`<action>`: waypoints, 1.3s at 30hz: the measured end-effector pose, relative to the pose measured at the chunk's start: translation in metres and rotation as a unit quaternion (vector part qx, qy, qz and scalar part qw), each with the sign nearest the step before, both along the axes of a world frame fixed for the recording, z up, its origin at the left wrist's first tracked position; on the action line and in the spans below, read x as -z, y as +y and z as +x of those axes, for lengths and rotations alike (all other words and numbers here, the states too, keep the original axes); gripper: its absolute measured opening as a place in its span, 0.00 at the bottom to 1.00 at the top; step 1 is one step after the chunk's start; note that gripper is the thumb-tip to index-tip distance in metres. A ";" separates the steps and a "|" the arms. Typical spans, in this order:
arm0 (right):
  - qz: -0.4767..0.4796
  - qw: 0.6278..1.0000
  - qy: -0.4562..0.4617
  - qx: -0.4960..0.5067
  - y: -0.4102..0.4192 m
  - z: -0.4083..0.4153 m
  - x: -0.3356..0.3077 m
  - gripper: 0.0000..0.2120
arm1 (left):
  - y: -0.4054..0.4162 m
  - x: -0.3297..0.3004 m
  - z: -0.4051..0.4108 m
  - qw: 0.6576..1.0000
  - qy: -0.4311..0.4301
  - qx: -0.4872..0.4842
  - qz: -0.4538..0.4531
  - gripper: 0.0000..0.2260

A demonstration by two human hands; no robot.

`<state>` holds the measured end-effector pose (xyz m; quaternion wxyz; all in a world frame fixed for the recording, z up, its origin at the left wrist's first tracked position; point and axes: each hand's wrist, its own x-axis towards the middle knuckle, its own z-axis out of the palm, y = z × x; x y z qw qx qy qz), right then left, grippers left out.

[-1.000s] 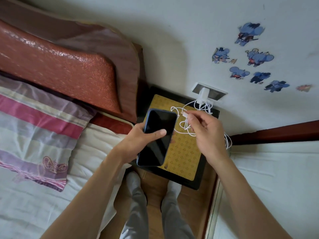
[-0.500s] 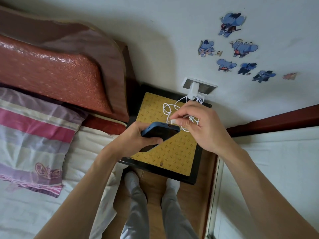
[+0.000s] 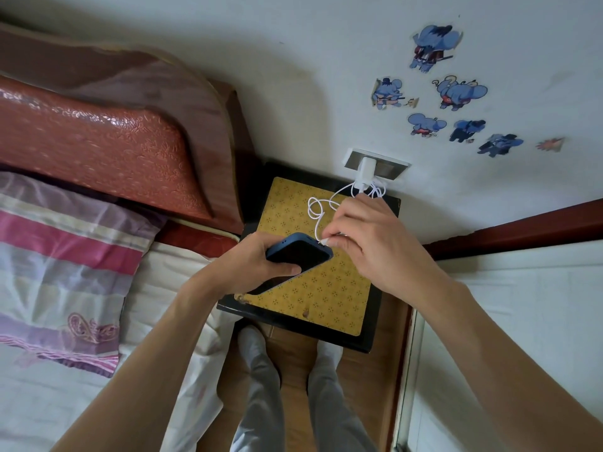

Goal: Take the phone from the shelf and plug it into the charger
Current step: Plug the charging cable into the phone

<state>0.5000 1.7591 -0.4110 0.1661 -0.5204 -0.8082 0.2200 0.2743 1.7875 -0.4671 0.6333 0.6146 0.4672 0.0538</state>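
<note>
The right hand (image 3: 375, 243) has its thumb and fingers pressed together on the white connector (image 3: 323, 242) at the free end of the charging cable (image 3: 318, 212), holding its tip against the far edge of the phone (image 3: 300, 256). Whether the plug is already seated in the port cannot be told; the fingers cover the joint. The left hand (image 3: 257, 262) is wrapped around the phone's near half, thumb lying across the dark screen, holding it tilted above the bedside stand (image 3: 326, 288) with its yellow patterned top. The phone is therefore off its shelf and in the air, between the two hands.

From the connector the cable runs in loose loops across the far part of the stand to the white charger (image 3: 366, 172), which sits in the wall socket (image 3: 390, 166) just beyond. To the left are the bed's red headboard (image 3: 98, 141) and a striped pillow (image 3: 58, 256).

The likely trouble is misalignment: with the phone tilted and the port hidden from view, the plug could skid off the edge or jam at an angle. A tug on the tangled loops could also drag the charger loose from the socket.
</note>
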 end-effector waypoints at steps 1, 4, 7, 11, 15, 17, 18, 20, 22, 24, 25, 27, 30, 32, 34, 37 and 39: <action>-0.005 1.000 -0.010 -0.008 0.001 -0.001 0.002 0.05 | 0.002 0.000 0.000 1.000 0.009 0.014 0.005 0.04; -0.043 0.999 -0.012 -0.010 0.002 -0.004 0.008 0.05 | 0.006 0.001 0.000 0.998 0.027 0.052 0.008 0.05; -0.070 0.998 -0.002 0.001 0.002 -0.007 0.017 0.05 | 0.008 0.004 -0.002 0.997 0.037 0.073 -0.001 0.05; -0.103 0.995 0.012 0.012 -0.002 -0.011 0.034 0.05 | 0.008 0.011 -0.002 0.994 0.055 0.091 -0.012 0.03; -0.118 0.992 0.019 0.028 -0.005 -0.008 0.050 0.05 | 0.005 0.022 0.000 0.993 0.068 0.087 -0.046 0.07; -0.148 0.989 -0.006 0.007 -0.007 -0.009 0.058 0.15 | 0.003 0.029 0.005 0.989 0.078 0.106 -0.062 0.12; -0.172 0.985 -0.021 -0.005 -0.010 -0.011 0.064 0.25 | 0.003 0.033 0.009 0.986 0.090 0.131 -0.059 0.14; -0.187 0.979 -0.069 -0.029 -0.019 -0.018 0.075 0.42 | 0.007 0.041 0.020 0.976 0.112 0.184 -0.036 0.20; -0.142 0.977 -0.143 -0.067 -0.027 -0.024 0.089 0.51 | 0.014 0.050 0.028 0.972 0.125 0.197 -0.012 0.24; -0.117 0.968 -0.207 -0.077 -0.030 -0.025 0.104 0.56 | 0.021 0.063 0.034 0.971 0.143 0.193 0.013 0.21; -0.113 0.965 -0.227 -0.073 -0.031 -0.025 0.111 0.57 | 0.023 0.070 0.036 0.969 0.154 0.193 0.023 0.18; -0.116 0.959 -0.250 -0.062 -0.034 -0.025 0.129 0.57 | 0.026 0.084 0.041 0.968 0.163 0.191 0.027 0.18; -0.130 0.957 -0.256 -0.041 -0.042 -0.026 0.157 0.51 | 0.024 0.106 0.048 0.963 0.172 0.206 0.016 0.15; -0.146 0.953 -0.265 -0.026 -0.046 -0.023 0.173 0.46 | 0.022 0.122 0.049 0.959 0.179 0.217 0.023 0.16; -0.162 0.950 -0.269 -0.005 -0.051 -0.018 0.185 0.44 | 0.024 0.135 0.043 0.955 0.207 0.211 0.026 0.21; -0.196 0.950 -0.241 0.034 -0.061 -0.011 0.202 0.43 | 0.024 0.148 0.029 0.957 0.234 0.166 0.034 0.25; -0.203 0.950 -0.230 0.058 -0.065 -0.010 0.208 0.42 | 0.020 0.154 0.021 0.968 0.224 0.104 0.038 0.19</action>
